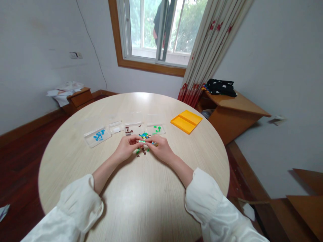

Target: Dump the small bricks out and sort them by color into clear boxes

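My left hand [127, 147] and my right hand [159, 146] meet over the middle of the round table. Both pinch a small green and white building brick piece [142, 141] between their fingertips; its exact shape is too small to tell. Beneath and around the fingers lies a mixed pile of small bricks [144, 135] in blue, green, yellow, white and brown, partly hidden by my hands. A few brown bricks [144, 153] lie just in front of the fingers.
Beyond my hands stand clear plastic boxes: one with blue bricks [99, 135], one with brown bricks [129, 130], one with green bricks [157, 129], and a smaller box [116, 127]. A yellow tray [186, 121] lies at the right on the round wooden table [141, 195].
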`<action>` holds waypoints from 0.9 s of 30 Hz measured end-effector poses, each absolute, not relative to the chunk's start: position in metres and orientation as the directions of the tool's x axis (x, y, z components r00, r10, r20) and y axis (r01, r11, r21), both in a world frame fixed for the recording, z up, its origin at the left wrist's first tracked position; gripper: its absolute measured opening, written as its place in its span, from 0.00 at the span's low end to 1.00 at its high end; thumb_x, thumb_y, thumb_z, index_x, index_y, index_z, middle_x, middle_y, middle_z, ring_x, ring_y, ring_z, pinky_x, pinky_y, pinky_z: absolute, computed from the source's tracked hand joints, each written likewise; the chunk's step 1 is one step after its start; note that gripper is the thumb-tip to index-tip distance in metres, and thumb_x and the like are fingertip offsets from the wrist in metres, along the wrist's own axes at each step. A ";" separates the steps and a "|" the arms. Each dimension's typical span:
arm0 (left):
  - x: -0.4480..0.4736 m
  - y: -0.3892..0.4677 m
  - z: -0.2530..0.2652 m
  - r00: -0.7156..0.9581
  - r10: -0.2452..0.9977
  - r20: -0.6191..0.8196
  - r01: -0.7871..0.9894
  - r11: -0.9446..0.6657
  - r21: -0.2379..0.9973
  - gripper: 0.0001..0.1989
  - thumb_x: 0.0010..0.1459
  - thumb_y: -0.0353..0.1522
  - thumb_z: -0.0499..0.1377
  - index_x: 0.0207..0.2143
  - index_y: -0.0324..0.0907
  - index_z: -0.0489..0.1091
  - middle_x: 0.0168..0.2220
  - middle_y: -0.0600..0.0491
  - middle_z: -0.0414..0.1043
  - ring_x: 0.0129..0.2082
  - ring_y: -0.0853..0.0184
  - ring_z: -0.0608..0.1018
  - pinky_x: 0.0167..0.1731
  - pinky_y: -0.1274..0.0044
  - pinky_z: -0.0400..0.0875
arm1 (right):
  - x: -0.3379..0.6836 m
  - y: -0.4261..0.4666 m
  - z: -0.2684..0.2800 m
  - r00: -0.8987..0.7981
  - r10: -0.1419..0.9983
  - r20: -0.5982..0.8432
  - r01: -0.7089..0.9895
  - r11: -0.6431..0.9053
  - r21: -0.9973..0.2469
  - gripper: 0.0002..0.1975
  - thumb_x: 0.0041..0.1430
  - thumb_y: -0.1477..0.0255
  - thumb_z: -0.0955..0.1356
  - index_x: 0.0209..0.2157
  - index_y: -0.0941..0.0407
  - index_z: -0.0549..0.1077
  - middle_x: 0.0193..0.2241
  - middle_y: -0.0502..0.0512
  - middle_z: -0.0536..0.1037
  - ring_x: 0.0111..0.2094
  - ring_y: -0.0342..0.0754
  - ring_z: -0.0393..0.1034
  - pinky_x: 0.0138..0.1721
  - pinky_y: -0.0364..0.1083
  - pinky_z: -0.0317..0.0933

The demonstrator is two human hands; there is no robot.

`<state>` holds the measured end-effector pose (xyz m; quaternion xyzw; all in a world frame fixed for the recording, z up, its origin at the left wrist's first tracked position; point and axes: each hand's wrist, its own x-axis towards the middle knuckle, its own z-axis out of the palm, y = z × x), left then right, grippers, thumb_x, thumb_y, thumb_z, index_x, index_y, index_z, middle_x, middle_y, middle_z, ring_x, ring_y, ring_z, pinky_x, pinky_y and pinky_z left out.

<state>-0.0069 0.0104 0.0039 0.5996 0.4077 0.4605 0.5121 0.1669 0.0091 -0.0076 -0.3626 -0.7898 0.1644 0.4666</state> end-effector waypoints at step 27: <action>-0.015 0.019 -0.003 0.207 0.931 0.302 0.327 -0.356 0.875 0.08 0.47 0.37 0.59 0.26 0.41 0.72 0.28 0.52 0.75 0.27 0.67 0.73 0.32 0.76 0.66 | 0.192 0.019 0.001 -0.569 0.742 0.353 0.556 0.664 -0.500 0.07 0.50 0.82 0.69 0.25 0.57 0.76 0.25 0.51 0.75 0.32 0.45 0.67 0.38 0.45 0.60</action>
